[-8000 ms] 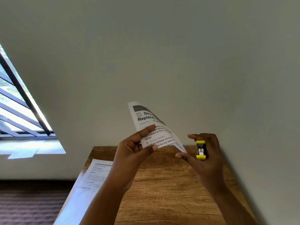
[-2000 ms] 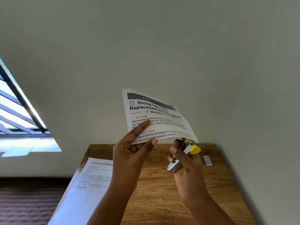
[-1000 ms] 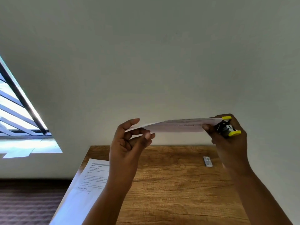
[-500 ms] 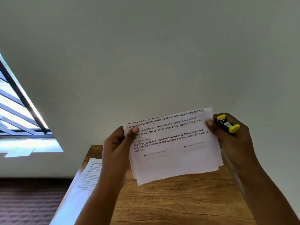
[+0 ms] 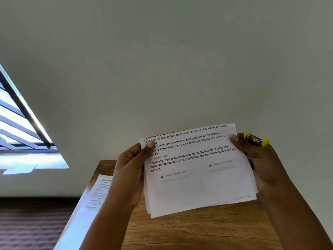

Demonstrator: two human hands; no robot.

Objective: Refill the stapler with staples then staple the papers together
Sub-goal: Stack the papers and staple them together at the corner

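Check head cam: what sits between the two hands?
The stack of papers spans the gap, gripped by the left hand at one edge and the right hand at the other. The right hand also holds the stapler.

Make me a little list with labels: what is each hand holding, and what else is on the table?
left hand: holds the papers by their left edge, thumb on top
right hand: holds the papers' right edge, and a yellow-tipped stapler too
papers: several printed sheets, held up above the table
on the table: another printed sheet at the left edge
staple: not visible from here
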